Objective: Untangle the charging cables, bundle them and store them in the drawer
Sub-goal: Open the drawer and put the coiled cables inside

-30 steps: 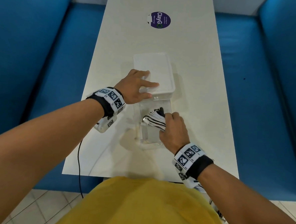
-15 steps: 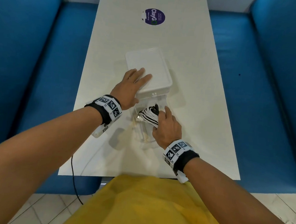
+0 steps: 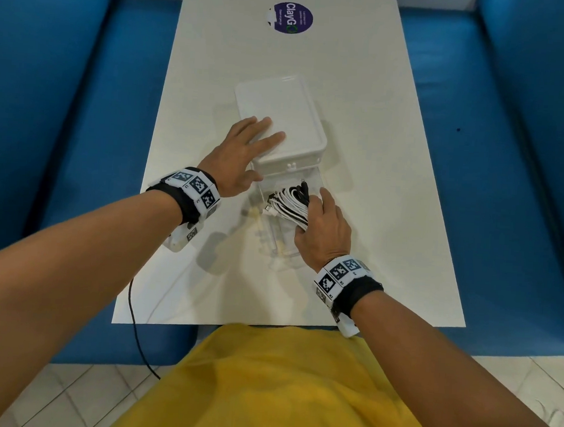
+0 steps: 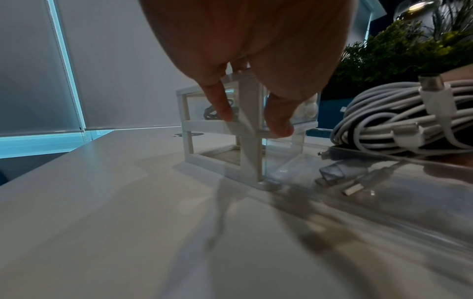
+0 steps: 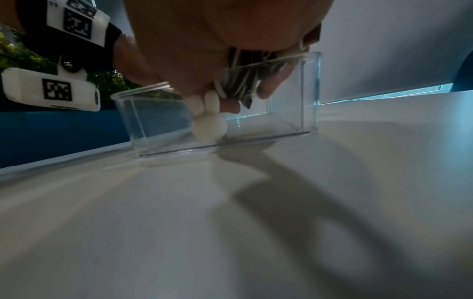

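A white drawer unit (image 3: 280, 114) stands mid-table, and its clear drawer (image 3: 279, 243) is pulled out toward me. My left hand (image 3: 262, 136) lies flat on the unit's top with straight fingers; in the left wrist view its fingers (image 4: 222, 109) reach down over the unit's frame (image 4: 204, 125). My right hand (image 3: 310, 211) grips a coiled bundle of white and black charging cables (image 3: 288, 203) just over the open drawer. The bundle (image 4: 384, 115) shows plugs hanging at the drawer's rim. In the right wrist view the cables (image 5: 243, 81) dip inside the clear drawer (image 5: 311, 91), behind a white rabbit-shaped knob (image 5: 208, 121).
The white table (image 3: 389, 220) ends close to my body. Blue benches (image 3: 80, 135) run along both sides. A purple round sticker (image 3: 292, 17) lies at the far end. A thin black cord (image 3: 134, 316) hangs off the near left edge. Green plants (image 4: 396, 50) stand beyond.
My left hand's fingers have flattened out on the unit's top. The right hand has carried the bundle slightly toward the unit, over the open drawer.
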Demonstrator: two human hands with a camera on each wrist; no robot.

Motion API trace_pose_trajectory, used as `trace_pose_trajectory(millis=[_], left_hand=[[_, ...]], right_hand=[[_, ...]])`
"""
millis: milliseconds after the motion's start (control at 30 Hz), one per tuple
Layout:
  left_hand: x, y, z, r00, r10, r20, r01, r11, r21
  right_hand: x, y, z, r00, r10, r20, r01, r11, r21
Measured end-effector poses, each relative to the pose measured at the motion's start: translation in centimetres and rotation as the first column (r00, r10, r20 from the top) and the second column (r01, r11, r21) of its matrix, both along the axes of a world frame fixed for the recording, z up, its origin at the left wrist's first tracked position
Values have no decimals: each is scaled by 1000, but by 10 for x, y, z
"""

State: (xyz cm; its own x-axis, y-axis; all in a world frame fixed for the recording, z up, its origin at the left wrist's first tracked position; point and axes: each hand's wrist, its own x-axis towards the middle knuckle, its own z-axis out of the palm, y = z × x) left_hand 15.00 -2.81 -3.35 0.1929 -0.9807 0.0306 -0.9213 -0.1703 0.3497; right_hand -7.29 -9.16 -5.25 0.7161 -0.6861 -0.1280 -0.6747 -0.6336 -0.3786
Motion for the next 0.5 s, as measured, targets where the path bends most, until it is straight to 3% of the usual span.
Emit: trace_pose_trajectory(millis=[133, 200, 267, 400, 500], left_hand=[[7, -1, -2, 997, -40, 70, 40, 999, 0], [11, -3, 0, 985, -98, 145, 85, 992, 97], [9, -5, 0, 982, -69, 175, 47, 991, 127], [-1, -9, -8, 988, 44, 149, -52, 998, 47], [0, -7, -11, 986, 39, 162, -33, 999, -41]], right_hand=[[2, -2, 1, 1000, -7, -2, 6, 1000, -4], [3, -3, 1, 1000, -6, -3, 6, 1000, -3], [3, -3, 0, 1000, -9, 1, 9, 1000, -8], [5, -3, 0, 998, -61, -12, 61, 998, -12], [4, -3, -1, 998, -64, -18, 63, 998, -24]])
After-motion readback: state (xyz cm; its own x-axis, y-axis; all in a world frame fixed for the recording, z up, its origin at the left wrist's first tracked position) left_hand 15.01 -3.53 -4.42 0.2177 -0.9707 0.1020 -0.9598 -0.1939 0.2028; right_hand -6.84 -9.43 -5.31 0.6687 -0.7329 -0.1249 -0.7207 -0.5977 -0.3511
